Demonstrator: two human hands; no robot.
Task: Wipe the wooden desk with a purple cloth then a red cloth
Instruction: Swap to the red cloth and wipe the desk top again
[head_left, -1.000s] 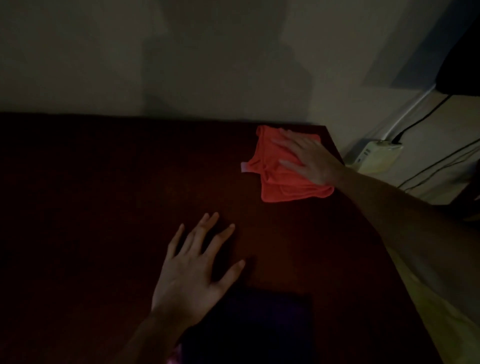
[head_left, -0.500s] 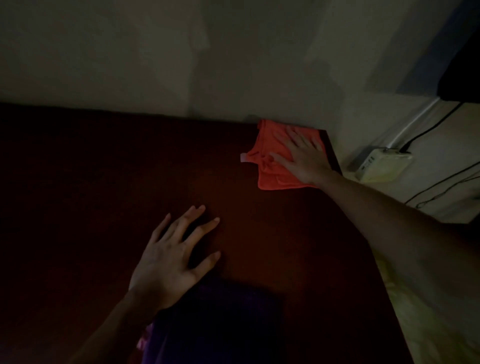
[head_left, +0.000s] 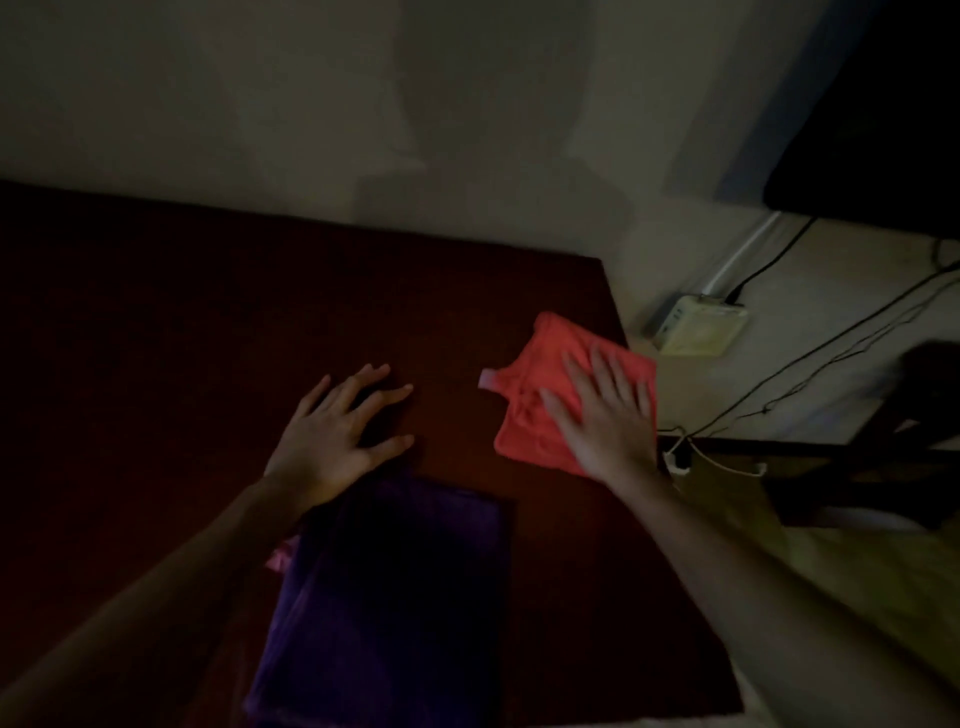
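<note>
The dark wooden desk (head_left: 182, 364) fills the left and middle of the dim view. A red cloth (head_left: 530, 384) lies bunched at the desk's right edge, with my right hand (head_left: 605, 415) pressed flat on it, fingers spread. A folded purple cloth (head_left: 395, 603) rests near the desk's front edge. My left hand (head_left: 337, 431) lies flat on the bare wood just beyond the purple cloth, fingers apart, its wrist over the cloth's far corner.
A wall runs along the desk's far edge. To the right, on the floor, sit a white box (head_left: 698, 332) with cables (head_left: 831, 343), a dark piece of furniture (head_left: 883, 467) and a black shape (head_left: 883, 114) at the upper right.
My right hand has slid the red cloth from the desk's far right corner back toward me along the right edge. My left hand stays flat on the wood.
</note>
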